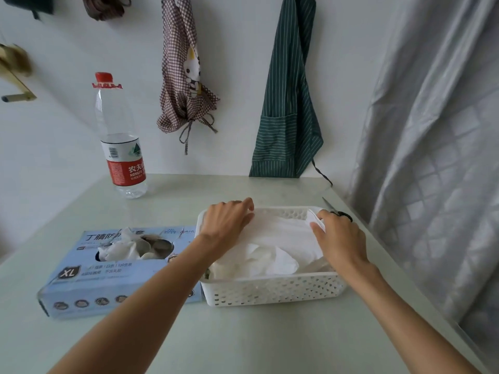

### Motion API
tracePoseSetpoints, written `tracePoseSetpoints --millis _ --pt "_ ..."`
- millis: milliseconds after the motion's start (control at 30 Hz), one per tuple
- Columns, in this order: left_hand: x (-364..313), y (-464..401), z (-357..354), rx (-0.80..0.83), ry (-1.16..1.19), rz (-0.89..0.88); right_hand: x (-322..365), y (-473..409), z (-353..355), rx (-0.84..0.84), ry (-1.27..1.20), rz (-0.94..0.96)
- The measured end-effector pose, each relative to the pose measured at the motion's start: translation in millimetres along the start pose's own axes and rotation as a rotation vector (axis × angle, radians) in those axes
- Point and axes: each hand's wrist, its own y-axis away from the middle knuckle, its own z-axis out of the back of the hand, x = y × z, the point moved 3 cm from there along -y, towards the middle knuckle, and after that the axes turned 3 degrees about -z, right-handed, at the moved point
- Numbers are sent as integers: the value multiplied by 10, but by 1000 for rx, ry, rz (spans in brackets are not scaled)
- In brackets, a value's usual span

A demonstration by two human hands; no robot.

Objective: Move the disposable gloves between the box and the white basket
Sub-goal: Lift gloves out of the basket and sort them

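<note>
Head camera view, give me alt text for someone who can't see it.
Both hands work in a white basket of white disposable gloves: the left hand presses on the pile, the right hand pinches a glove edge. A blue glove box lies open left of the basket, a water bottle behind it.

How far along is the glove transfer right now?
Done: a pile of white gloves already lies in the basket. In hand: the left hand rests on the pile, and the right hand pinches a glove edge. Left: more gloves still bunch in the opening of the box. Direction of transfer unclear.
</note>
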Motion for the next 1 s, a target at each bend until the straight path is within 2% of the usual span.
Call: tracePoseSetpoints --millis 167,267,367,467,533,633,700,767,833,867,933,1000 --pt "-58 -38 48 -96 -104 -91 54 -50 -16 8 187 92" --pt "-102 -54 226 -190 3 -174 96 -85 -11 -54 247 230" --pt "-97 -31 289 -10 183 -273 124 -83 7 -53 35 429" --pt "-25 86 236 231 20 -365 87 -62 -64 239 -80 514" --pt "78 150 198 316 -91 -360 36 -62 -146 378 -20 501" --pt "145 214 173 383 -95 -332 -7 -75 -195 458 -45 424" --pt "141 237 210 347 57 -269 -2 -71 -162 462 -140 403" --pt "133 242 299 298 229 -176 6 -77 -68 382 -229 395" --pt "125 274 376 376 281 -158 36 -61 74 316 -281 362" --pt "125 307 396 454 246 -182 68 -41 144 350 -315 334" --pt "157 373 406 582 122 -237 171 19 213 577 -332 255" --pt "190 416 393 650 35 -232 274 88 237 815 -194 190"
